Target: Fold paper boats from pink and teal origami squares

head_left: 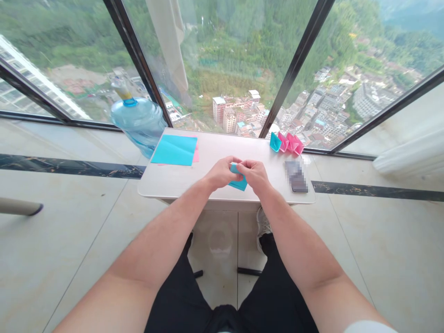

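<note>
A small folded piece of blue paper [238, 183] is held above the middle of a small white table [180, 185]. My left hand [221, 172] pinches its left side and my right hand [255, 175] pinches its right side, fingers closed and meeting over the paper. Most of the paper is hidden behind my fingers.
A stack of flat blue and pink paper sheets [175, 150] lies at the table's back left. Several folded paper pieces, one blue [275, 142] and the others pink [291, 143], stand at the back right. A dark phone [297, 176] lies at the right. A water jug [138, 121] stands by the window.
</note>
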A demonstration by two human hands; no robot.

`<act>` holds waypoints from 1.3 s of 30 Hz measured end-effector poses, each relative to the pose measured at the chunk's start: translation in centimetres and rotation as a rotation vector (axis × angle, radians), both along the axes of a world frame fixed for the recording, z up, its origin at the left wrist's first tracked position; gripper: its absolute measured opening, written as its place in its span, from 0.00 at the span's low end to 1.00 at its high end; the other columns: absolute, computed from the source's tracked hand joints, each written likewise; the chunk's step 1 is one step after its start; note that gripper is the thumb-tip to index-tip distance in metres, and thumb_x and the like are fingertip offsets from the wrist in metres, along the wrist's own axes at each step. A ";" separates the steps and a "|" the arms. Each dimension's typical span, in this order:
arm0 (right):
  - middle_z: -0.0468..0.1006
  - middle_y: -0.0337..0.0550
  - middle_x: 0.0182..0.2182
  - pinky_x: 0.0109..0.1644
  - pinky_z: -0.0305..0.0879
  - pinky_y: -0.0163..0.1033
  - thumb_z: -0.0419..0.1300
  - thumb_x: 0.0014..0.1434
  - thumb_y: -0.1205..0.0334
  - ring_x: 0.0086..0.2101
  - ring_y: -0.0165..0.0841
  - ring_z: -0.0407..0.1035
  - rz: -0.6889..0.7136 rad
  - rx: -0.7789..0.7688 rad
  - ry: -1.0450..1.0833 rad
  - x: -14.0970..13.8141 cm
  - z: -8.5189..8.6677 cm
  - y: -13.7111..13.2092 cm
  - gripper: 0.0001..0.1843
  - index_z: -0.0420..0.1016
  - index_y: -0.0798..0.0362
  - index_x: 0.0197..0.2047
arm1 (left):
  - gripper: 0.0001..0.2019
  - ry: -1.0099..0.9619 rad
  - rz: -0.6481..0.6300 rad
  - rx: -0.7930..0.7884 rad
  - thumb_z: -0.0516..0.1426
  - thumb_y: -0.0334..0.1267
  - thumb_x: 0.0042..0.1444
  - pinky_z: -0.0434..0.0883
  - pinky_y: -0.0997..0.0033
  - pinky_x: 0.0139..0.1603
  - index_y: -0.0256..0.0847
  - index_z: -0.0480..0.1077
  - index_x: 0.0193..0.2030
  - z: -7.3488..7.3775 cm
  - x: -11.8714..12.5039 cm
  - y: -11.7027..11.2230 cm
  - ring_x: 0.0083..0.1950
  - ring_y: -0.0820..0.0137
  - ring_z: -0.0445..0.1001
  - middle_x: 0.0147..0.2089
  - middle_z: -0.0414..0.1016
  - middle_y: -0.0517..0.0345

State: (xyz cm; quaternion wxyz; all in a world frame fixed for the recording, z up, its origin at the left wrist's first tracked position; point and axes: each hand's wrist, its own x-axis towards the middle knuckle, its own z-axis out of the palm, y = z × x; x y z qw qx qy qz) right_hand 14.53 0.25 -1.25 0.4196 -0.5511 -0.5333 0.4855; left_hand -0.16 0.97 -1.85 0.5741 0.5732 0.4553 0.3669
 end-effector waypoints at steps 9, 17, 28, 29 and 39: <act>0.71 0.36 0.19 0.25 0.56 0.34 0.68 0.41 0.50 0.23 0.27 0.60 0.044 -0.016 -0.021 -0.1 0.1 -0.1 0.16 0.77 0.56 0.25 | 0.25 0.016 -0.018 0.008 0.65 0.30 0.33 0.66 0.75 0.31 0.35 0.73 0.44 -0.3 0.6 -0.1 0.31 0.71 0.72 0.29 0.76 0.63; 0.73 0.38 0.20 0.27 0.59 0.35 0.65 0.46 0.51 0.23 0.28 0.62 -0.017 0.069 -0.100 -0.3 -0.9 0.2 0.14 0.76 0.55 0.24 | 0.20 0.013 -0.034 0.003 0.65 0.28 0.33 0.66 0.75 0.30 0.36 0.72 0.39 -0.4 0.8 0.0 0.30 0.73 0.71 0.29 0.74 0.64; 0.77 0.41 0.24 0.30 0.61 0.36 0.63 0.51 0.52 0.27 0.31 0.66 0.023 0.171 -0.206 0.1 -0.8 0.3 0.15 0.81 0.57 0.31 | 0.14 -0.021 -0.055 -0.064 0.65 0.27 0.32 0.65 0.74 0.30 0.35 0.71 0.30 -0.2 0.3 0.1 0.28 0.74 0.69 0.26 0.71 0.64; 0.76 0.40 0.24 0.29 0.60 0.36 0.63 0.50 0.53 0.26 0.30 0.66 0.018 0.169 -0.216 0.2 -0.7 0.4 0.14 0.80 0.57 0.30 | 0.15 -0.011 -0.040 -0.077 0.65 0.26 0.32 0.65 0.74 0.30 0.35 0.71 0.31 -0.1 0.3 0.1 0.28 0.74 0.69 0.26 0.71 0.64; 0.79 0.42 0.26 0.30 0.63 0.36 0.66 0.48 0.51 0.27 0.31 0.68 0.033 0.097 -0.087 0.6 -0.4 0.1 0.16 0.80 0.56 0.31 | 0.16 0.087 -0.013 -0.044 0.66 0.30 0.33 0.63 0.75 0.28 0.36 0.73 0.34 0.2 -0.3 0.2 0.27 0.74 0.68 0.25 0.71 0.65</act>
